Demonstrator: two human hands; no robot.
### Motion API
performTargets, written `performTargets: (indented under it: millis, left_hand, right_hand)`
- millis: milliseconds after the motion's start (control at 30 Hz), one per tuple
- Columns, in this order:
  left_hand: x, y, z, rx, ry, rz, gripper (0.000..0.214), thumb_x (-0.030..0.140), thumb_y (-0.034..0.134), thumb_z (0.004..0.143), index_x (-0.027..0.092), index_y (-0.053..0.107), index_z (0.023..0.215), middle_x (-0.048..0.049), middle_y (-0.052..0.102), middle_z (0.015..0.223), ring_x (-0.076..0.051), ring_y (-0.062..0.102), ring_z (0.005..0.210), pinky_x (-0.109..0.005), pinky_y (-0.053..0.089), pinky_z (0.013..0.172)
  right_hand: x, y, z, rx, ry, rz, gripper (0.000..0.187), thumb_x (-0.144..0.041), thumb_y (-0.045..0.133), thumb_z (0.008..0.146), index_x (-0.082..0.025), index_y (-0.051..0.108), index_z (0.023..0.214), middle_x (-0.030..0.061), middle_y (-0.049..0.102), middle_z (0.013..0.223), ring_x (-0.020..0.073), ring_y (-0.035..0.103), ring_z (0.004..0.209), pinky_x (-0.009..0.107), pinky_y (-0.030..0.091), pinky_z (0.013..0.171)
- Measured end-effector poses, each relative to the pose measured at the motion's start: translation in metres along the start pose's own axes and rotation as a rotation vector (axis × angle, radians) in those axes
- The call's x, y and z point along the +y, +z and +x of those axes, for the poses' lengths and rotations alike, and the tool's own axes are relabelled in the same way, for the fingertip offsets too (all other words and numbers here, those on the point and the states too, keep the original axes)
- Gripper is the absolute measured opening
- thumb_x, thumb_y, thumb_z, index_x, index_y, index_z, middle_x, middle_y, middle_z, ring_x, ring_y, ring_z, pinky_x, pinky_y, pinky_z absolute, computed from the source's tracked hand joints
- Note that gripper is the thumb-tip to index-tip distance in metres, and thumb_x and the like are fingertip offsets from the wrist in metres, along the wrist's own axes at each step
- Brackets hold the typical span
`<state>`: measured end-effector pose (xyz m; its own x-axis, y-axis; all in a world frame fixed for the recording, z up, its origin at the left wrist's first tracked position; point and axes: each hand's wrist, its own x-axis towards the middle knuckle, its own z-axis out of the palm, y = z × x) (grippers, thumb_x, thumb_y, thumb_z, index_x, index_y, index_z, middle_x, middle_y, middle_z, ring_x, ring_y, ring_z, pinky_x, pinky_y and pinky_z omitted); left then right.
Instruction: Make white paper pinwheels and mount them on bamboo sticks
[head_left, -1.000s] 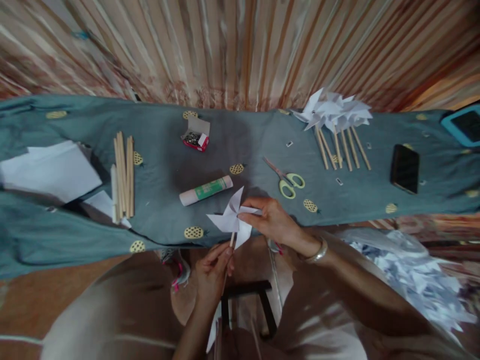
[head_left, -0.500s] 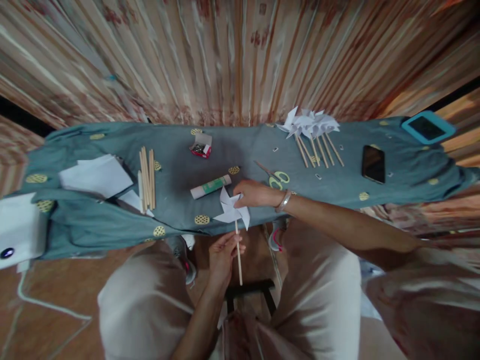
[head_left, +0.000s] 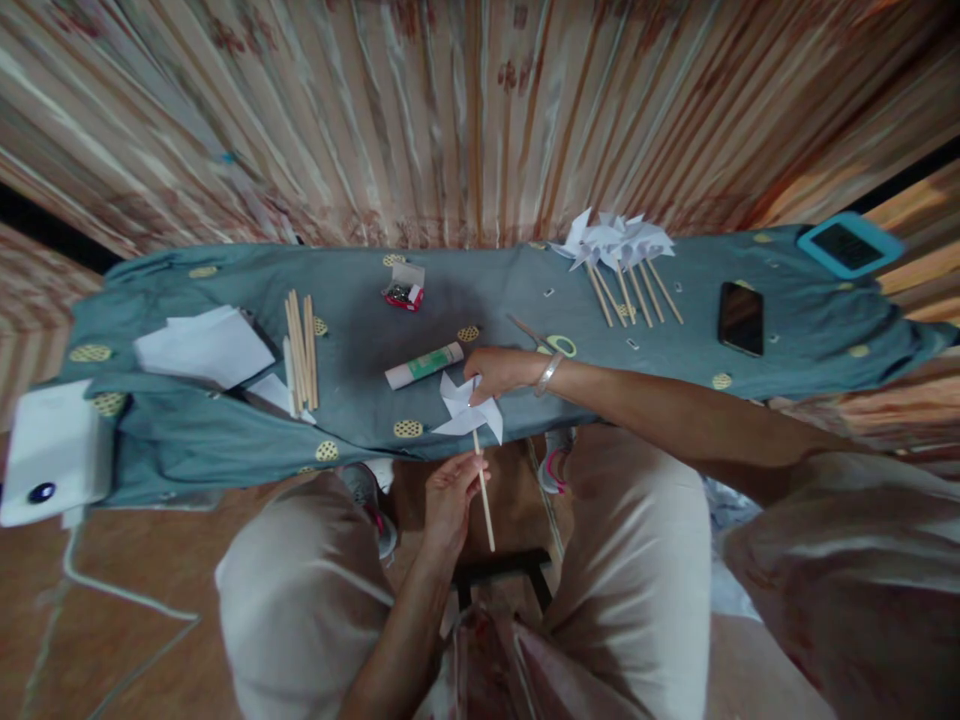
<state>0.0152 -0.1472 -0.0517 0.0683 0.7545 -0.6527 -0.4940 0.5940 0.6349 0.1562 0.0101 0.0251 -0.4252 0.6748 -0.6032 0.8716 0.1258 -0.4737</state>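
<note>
A white paper pinwheel point(head_left: 466, 410) on a thin wooden stick point(head_left: 486, 495) is held at the table's near edge. My left hand point(head_left: 454, 490) pinches the stick a short way below the blades. From the right, my right hand point(head_left: 499, 370) has its fingers closed at the pinwheel's upper right blade; its fingertips are partly hidden. Just beyond the pinwheel lies a glue stick point(head_left: 424, 365), and scissors point(head_left: 551, 340) with light green handles rest past my right hand.
Several finished pinwheels point(head_left: 619, 245) lie at the back right, near a phone point(head_left: 741, 318) and a blue-framed device point(head_left: 850, 245). A small red box point(head_left: 405, 290) stands open at the back. Leftward are wooden sticks point(head_left: 301, 350), paper sheets point(head_left: 206, 345) and a white device point(head_left: 56, 450).
My left hand has moved slightly up the stick, closer to the blades. My right hand stays at the pinwheel's upper right blade. The view has shifted a little.
</note>
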Motion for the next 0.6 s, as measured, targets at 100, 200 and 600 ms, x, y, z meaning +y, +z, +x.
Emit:
performTargets:
  millis: [100, 200, 600]
  left_hand:
    - [-0.0002, 0.0005, 0.0004, 0.000, -0.012, -0.011, 0.041, 0.034, 0.094, 0.041, 0.014, 0.074, 0.070, -0.0031, 0.072, 0.068, -0.011, 0.063, 0.060, -0.027, 0.050, 0.067]
    - [0.0000, 0.0008, 0.0003, -0.007, -0.023, -0.017, 0.041, 0.035, 0.094, 0.041, 0.014, 0.075, 0.070, -0.0026, 0.072, 0.067, -0.010, 0.062, 0.058, -0.026, 0.050, 0.066]
    - [0.0017, 0.0039, -0.0031, -0.027, 0.003, -0.048, 0.042, 0.034, 0.096, 0.040, 0.013, 0.075, 0.070, -0.0020, 0.072, 0.066, -0.009, 0.062, 0.059, -0.023, 0.049, 0.065]
  right_hand:
    - [-0.0005, -0.0013, 0.0009, -0.025, 0.011, 0.049, 0.008, -0.018, 0.074, 0.076, -0.011, 0.071, 0.077, 0.0028, 0.072, 0.068, 0.0147, 0.065, 0.062, 0.022, 0.047, 0.058]
    - [-0.0019, -0.0023, 0.0022, -0.044, 0.036, 0.104, 0.008, -0.017, 0.075, 0.075, -0.011, 0.069, 0.073, 0.0024, 0.071, 0.067, 0.0144, 0.064, 0.060, 0.024, 0.051, 0.059]
    - [0.0027, 0.0069, 0.0049, 0.036, 0.049, 0.262, 0.026, -0.010, 0.081, 0.065, -0.015, 0.056, 0.057, -0.0059, 0.055, 0.048, 0.0103, 0.056, 0.051, 0.021, 0.051, 0.053]
